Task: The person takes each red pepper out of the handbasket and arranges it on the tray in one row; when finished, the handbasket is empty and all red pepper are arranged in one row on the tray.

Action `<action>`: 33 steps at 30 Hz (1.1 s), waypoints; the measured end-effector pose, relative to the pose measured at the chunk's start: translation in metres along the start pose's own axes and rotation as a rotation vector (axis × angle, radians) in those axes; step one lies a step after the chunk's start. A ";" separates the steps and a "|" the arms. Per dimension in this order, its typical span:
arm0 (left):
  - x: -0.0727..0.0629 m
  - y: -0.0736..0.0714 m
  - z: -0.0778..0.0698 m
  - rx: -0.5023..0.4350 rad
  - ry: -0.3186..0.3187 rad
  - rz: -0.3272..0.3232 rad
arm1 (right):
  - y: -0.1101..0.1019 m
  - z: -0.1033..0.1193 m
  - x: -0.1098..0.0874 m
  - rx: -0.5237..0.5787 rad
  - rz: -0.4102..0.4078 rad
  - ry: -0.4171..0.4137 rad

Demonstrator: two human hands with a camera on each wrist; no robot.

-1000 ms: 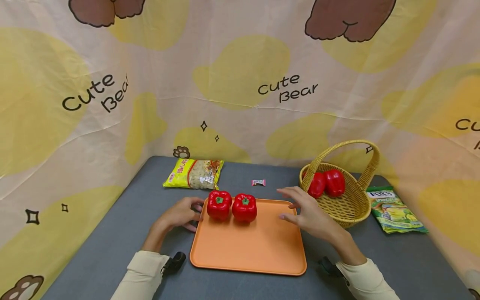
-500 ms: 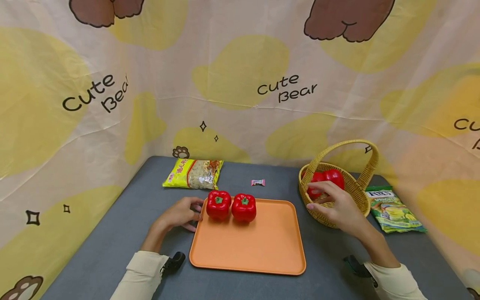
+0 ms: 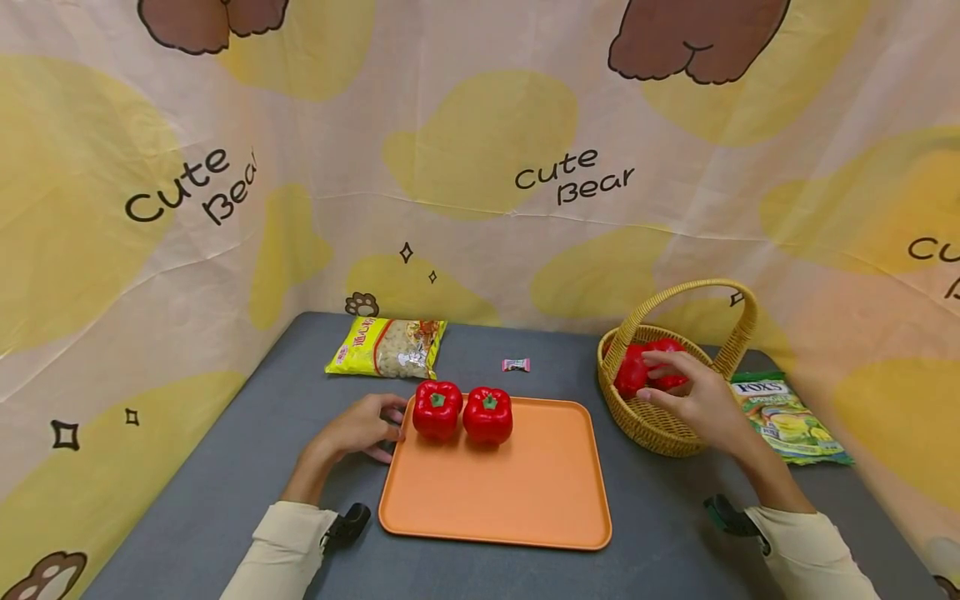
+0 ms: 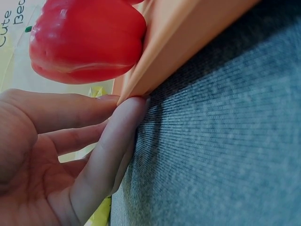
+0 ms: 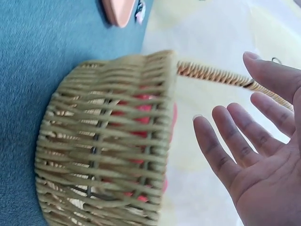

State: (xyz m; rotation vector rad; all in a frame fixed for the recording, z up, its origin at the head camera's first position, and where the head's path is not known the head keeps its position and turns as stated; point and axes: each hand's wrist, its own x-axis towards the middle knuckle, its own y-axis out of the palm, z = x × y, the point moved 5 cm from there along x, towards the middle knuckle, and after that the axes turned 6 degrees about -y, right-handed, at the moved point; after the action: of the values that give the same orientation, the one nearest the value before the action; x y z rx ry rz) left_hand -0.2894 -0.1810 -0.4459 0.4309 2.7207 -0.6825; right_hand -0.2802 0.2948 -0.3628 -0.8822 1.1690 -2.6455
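Observation:
An orange tray lies on the grey table, with two red bell peppers side by side near its back left corner. My left hand pinches the tray's left edge; the left wrist view has the thumb and a finger meeting at the tray rim. Over the yellow wicker basket at the right, my right hand hovers, fingers spread, close to two more red bell peppers inside. In the right wrist view the open hand holds nothing, above the basket's rim.
The basket's tall handle arches over its opening. A green snack bag lies to its right. Behind the tray are a yellow pasta bag and a small wrapped candy. A printed curtain encloses the table.
My right hand has moved rightward from over the tray's right side to over the basket and the bell peppers in it. The left hand stays at the tray's edge.

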 end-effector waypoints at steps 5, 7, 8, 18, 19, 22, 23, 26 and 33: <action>0.002 -0.001 0.002 0.008 0.001 0.003 | -0.001 -0.014 0.003 -0.008 0.025 0.055; 0.002 0.000 0.002 0.007 0.000 0.005 | -0.001 -0.019 0.005 0.000 0.044 0.074; 0.002 -0.001 0.002 0.005 0.002 0.007 | -0.001 -0.021 0.006 0.007 0.052 0.083; 0.005 0.000 0.004 -0.014 0.004 0.010 | -0.001 -0.038 0.014 0.018 0.167 0.182; 0.005 0.000 0.004 -0.014 0.004 0.010 | -0.001 -0.038 0.015 0.025 0.178 0.187; 0.005 0.000 0.004 -0.012 0.005 0.011 | -0.001 -0.041 0.018 0.050 0.208 0.207; 0.005 0.000 0.004 -0.014 0.005 0.011 | -0.001 -0.042 0.019 0.056 0.216 0.213; 0.005 -0.001 0.004 -0.017 0.006 0.012 | -0.003 -0.045 0.024 0.071 0.238 0.232; 0.004 -0.001 0.003 -0.018 0.003 0.014 | -0.003 -0.055 0.032 0.170 0.279 0.303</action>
State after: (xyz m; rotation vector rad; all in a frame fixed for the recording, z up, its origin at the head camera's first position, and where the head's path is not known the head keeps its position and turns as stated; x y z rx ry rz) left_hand -0.2930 -0.1826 -0.4497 0.4471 2.7221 -0.6535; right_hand -0.3371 0.3219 -0.3748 -0.2725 1.0137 -2.6509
